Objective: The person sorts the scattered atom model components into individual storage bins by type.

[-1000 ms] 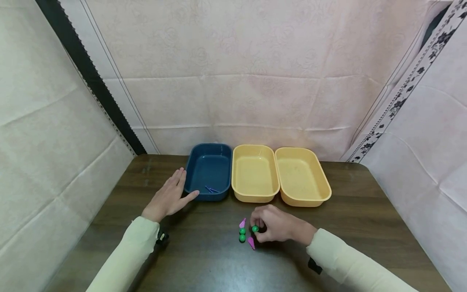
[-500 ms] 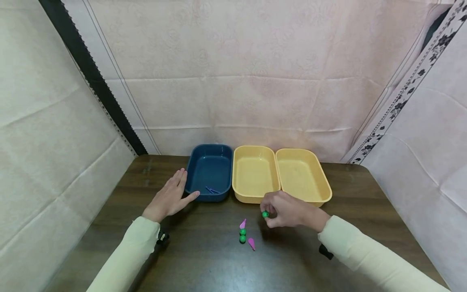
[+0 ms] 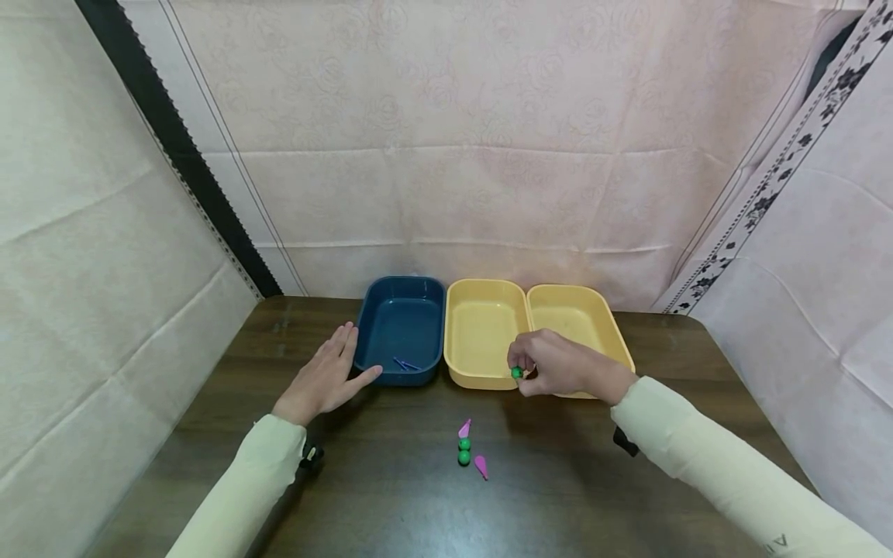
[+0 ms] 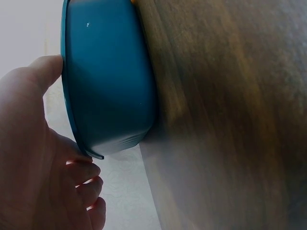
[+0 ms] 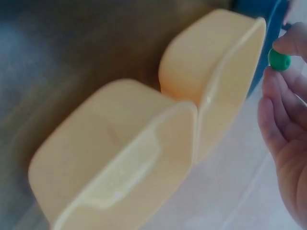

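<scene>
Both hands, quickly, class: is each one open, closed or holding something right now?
Left hand: open, at the rim of the blue tray.
Right hand: holding a green bead, pinched by thumb and fingers.

Worktop [image 3: 391, 504] at six o'clock: brown, wood-grained, with rounded far corners and a soft sheen. Back cloth [image 3: 488, 101] at twelve o'clock: pale pink, faintly rose-patterned, crossed by horizontal creases. Left cloth [image 3: 84, 271] at nine o'clock and right cloth [image 3: 823, 256] at three: pale, creased. Black strip [image 3: 180, 147] at ten o'clock: slanting, serrated along its edge. Floral border [image 3: 791, 159] at two o'clock: black motifs on white, slanting down to the worktop's far edge.
</scene>
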Demonstrator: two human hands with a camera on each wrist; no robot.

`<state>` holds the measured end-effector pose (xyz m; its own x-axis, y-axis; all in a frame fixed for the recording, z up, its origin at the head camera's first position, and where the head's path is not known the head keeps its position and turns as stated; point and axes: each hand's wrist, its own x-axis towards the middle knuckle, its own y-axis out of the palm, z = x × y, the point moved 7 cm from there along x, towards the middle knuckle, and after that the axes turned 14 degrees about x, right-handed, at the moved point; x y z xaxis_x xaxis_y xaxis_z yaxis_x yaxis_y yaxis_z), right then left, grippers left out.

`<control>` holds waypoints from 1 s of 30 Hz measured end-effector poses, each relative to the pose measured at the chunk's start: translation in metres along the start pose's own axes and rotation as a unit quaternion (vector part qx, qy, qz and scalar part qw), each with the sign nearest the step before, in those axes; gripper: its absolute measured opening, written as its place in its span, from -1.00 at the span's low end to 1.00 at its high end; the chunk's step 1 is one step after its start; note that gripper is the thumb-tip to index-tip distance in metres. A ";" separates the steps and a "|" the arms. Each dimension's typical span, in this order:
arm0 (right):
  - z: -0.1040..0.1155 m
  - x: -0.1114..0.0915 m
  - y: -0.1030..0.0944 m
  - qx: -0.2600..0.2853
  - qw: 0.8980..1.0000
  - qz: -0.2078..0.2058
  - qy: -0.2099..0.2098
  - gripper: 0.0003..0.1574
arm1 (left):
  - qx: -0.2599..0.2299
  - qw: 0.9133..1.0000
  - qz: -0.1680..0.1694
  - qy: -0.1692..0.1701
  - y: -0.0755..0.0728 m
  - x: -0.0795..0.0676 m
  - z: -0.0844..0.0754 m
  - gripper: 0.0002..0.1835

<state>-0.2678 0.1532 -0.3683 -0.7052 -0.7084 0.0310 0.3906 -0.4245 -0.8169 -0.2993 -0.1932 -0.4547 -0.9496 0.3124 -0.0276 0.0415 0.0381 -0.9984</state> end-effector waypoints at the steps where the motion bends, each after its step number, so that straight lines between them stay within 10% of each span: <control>1: -0.001 0.002 -0.003 -0.002 1.000 -0.002 0.004 -0.89 | 0.001 1.000 0.000 0.000 0.000 0.000 0.000 0.18; 14: -0.017 0.025 -0.024 -0.020 1.000 -0.023 0.001 -0.91 | 0.003 1.000 -0.003 -0.002 -0.002 -0.001 -0.001 0.16; 30: -0.043 0.050 -0.004 -0.025 0.999 -0.030 0.000 -0.92 | -0.001 1.000 -0.001 0.006 -0.001 -0.002 0.000 0.16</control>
<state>-0.3297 0.1439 -0.3887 -0.7261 -0.6827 0.0818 0.3171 -0.4381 -0.8411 -0.2976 -0.1933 -0.4540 -0.9457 0.3240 -0.0258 0.0411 0.0404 -0.9983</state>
